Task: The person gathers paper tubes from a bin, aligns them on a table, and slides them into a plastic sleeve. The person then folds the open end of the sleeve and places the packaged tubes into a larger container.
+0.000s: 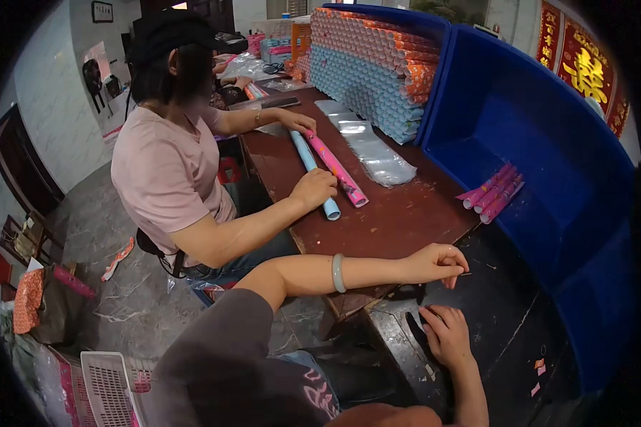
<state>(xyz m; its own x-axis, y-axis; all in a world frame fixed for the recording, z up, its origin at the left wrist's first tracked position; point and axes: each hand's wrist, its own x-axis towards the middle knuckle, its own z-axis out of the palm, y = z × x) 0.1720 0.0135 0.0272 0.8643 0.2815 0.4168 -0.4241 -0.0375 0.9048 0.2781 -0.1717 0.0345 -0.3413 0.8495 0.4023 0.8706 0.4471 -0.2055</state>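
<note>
My left hand [438, 264], with a pale bangle [338, 273] on the wrist, is over the corner where the brown table meets the black surface. Its fingers are loosely curled, and I see nothing held in them. Below it my right hand [446, 334] lies on the black table [506, 306], fingers stretched out and empty. Beside those fingers is a dark, narrow shape [414, 331] that I cannot identify. To the right, a few pink patterned tubes [493, 192] lie together at the blue bin [520, 107].
A co-worker [167, 164] on the left handles a pink tube [338, 169] and a light blue tube [310, 164] on the brown table [399, 231]. Clear plastic sleeves [377, 153] lie beyond them. Stacked tubes [367, 71] fill another blue bin. Paper scraps [540, 366] lie at the lower right.
</note>
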